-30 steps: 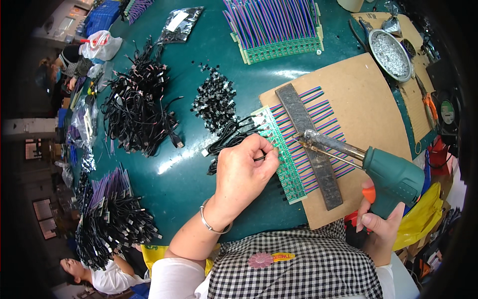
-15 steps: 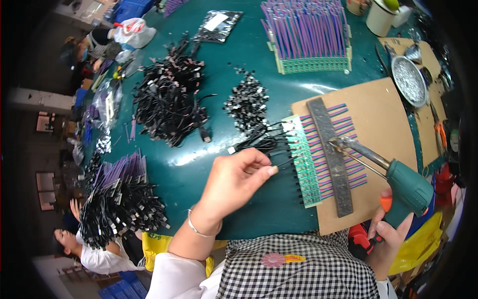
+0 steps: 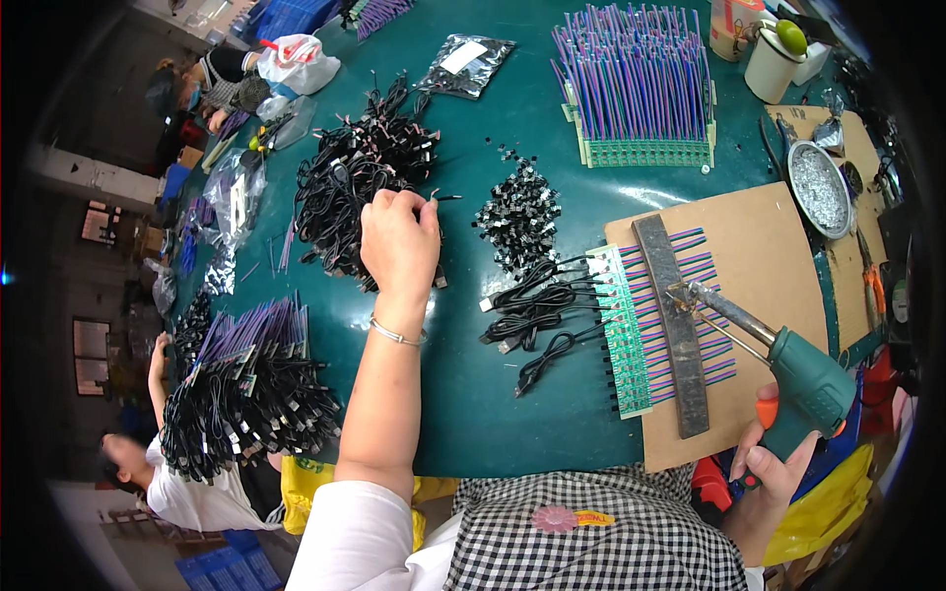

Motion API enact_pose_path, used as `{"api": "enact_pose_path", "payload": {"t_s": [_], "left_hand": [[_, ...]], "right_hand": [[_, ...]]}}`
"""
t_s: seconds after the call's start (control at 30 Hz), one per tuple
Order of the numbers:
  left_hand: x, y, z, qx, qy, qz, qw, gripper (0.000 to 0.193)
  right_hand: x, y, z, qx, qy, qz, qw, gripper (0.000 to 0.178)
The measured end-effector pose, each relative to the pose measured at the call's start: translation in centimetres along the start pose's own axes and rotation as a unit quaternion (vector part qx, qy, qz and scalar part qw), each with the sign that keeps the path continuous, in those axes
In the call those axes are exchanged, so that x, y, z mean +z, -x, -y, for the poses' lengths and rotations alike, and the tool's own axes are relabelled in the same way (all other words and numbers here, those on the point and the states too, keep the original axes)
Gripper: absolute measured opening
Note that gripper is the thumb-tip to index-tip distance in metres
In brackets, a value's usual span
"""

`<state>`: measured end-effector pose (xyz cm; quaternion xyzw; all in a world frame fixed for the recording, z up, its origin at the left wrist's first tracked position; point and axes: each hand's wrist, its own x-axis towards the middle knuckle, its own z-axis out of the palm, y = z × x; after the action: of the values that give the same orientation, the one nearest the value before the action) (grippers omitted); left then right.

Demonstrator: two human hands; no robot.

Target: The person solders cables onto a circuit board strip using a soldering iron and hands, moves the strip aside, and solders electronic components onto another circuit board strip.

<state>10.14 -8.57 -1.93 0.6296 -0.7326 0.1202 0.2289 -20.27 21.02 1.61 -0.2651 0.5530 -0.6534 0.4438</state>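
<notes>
My left hand is over a tangled pile of black cables. Its fingers are curled in a pinch on a black cable, whose thin end sticks out beside the fingertips. My right hand grips a green soldering gun with an orange trigger. The gun's metal tip lies at a dark flat bar. That bar presses across striped wires running from a green circuit board strip. Several coiled black cables extend from the strip's left edge.
Brown cardboard lies under the bar. Small black-and-silver connectors are heaped mid-table. Wired boards stand at the back, near a white mug and a metal dish. Finished-looking cable bundles lie left; another person is beyond.
My left hand has left the cable beside the circuit board and moved up and left to the cable pile. My right hand keeps hold of the soldering gun. The view has shifted slightly.
</notes>
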Motion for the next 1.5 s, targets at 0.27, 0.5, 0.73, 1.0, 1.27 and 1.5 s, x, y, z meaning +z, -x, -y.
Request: {"api": "enact_pose_path", "payload": {"t_s": [0.27,0.5,0.73,1.0,1.27,1.5], "left_hand": [[0.5,0.6,0.5,0.015,0.019,0.023,0.999,0.013],[0.6,1.5,-0.1,0.031,0.020,0.055,0.998,0.010],[0.0,1.8,0.6,0.057,0.105,0.018,0.993,0.004],[-9.7,5.5,-7.0,-0.080,0.557,0.294,0.773,0.005],[-11.5,9.5,-11.6,0.092,0.564,0.361,0.737,0.006],[-11.1,9.4,-12.2,-0.007,0.561,0.555,0.614,0.009]], "right_hand": [[0.6,-0.5,0.2,0.008,-0.007,0.000,1.000,0.070],[0.4,-0.6,-0.2,-0.008,0.007,0.011,1.000,0.068],[0.9,-0.7,0.0,-0.019,-0.005,0.008,1.000,0.067],[3.7,-1.0,1.1,0.035,-0.080,0.004,0.996,0.065],[6.3,-2.9,0.1,0.030,0.006,0.162,0.986,0.046],[6.3,-2.5,-0.3,-0.011,0.091,0.157,0.983,0.011]]}}
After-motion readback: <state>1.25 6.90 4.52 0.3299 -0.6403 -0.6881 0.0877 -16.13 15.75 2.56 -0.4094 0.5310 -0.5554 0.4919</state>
